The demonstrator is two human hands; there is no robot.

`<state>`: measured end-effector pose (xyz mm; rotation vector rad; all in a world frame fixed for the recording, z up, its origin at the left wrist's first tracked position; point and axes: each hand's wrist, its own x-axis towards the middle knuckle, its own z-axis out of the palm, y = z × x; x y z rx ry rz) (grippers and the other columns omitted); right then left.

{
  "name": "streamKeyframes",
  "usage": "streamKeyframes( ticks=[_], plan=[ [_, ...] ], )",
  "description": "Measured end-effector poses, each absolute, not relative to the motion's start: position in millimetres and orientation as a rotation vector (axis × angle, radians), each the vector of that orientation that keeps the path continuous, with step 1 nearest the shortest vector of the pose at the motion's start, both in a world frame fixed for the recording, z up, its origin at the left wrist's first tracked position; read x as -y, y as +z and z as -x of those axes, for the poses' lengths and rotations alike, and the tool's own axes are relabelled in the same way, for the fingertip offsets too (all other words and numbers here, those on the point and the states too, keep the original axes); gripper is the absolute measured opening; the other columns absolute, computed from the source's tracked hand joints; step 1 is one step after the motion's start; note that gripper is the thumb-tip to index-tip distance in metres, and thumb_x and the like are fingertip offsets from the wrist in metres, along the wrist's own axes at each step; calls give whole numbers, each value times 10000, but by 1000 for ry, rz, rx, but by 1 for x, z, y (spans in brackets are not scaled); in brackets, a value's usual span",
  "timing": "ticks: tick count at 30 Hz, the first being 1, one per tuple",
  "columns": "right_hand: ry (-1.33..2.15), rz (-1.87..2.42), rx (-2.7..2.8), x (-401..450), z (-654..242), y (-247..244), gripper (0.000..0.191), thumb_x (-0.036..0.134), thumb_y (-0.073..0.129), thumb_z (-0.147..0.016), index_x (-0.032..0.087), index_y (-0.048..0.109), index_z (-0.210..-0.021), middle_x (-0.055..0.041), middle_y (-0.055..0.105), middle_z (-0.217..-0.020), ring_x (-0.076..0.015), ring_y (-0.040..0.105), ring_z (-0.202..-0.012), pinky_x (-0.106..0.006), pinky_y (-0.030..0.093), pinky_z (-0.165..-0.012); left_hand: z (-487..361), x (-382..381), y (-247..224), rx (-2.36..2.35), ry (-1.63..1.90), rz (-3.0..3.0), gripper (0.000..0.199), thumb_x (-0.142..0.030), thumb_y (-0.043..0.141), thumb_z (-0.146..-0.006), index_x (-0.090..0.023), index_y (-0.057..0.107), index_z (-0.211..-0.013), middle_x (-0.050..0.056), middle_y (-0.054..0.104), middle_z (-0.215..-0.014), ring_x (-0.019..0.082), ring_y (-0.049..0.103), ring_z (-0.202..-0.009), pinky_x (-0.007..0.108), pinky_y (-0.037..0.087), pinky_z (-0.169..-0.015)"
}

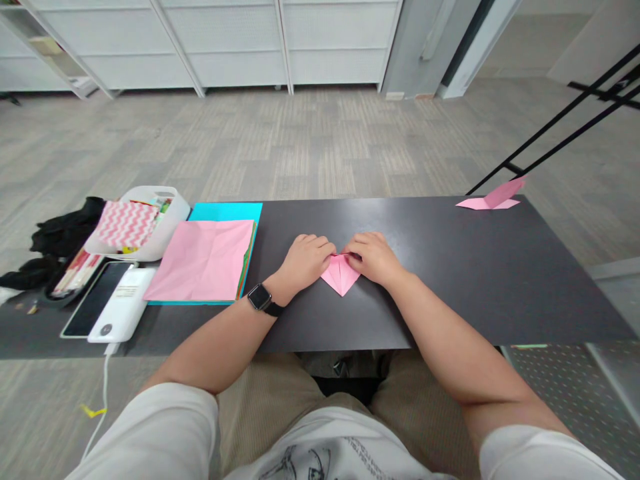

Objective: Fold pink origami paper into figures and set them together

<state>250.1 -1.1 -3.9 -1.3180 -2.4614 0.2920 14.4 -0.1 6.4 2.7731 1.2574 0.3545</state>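
Pink folded paper (342, 280) lies at the centre of the frame on a dark table (480, 280), its tip pointing toward the bottom edge. The left hand (306, 259) pinches its upper left corner between curled fingers; the right hand (375, 257) grips the upper right corner likewise. Left of centre, a creased pink sheet (203, 260) rests beside a white basket (173, 227); at right, a pink folded figure (495, 199) stands near the table's far edge.

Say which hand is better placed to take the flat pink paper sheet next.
Likely the left hand: it is nearer the flat pink paper sheet, while the right hand is farther away. Both hold the folded pink paper.
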Motion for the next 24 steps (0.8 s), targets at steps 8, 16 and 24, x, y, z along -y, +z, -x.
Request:
streamKeyframes(
  ticks=[8,16,24],
  plan=[
    [290,1257,2503,7,-256,-1,294,143,624,-968,297,852,-1072,-49,755,-1015,-249,625,-983,-432,357,-954,-4,9,16,-1174,271,-2776,281,-174,559,-1034,-257,815,-1113,79,744,-1014,270,663,-963,458,461,-911],
    [247,1299,2566,17,-256,7,375,114,591,-951,304,875,-1105,-80,751,-1086,-270,605,-1023,-453,367,-950,-6,34,23,-1194,215,-2826,325,-187,568,-1024,-282,796,-1234,95,734,-1101,294,655,-1095,537,430,-1137],
    [299,1312,2503,15,-264,8,367,144,605,-976,342,884,-1109,-59,765,-1037,-264,620,-1008,-459,372,-965,-5,43,18,-1196,217,-2831,357,-213,563,-1039,-273,741,-1342,123,717,-1211,326,645,-1191,620,377,-1248]
  ],
)
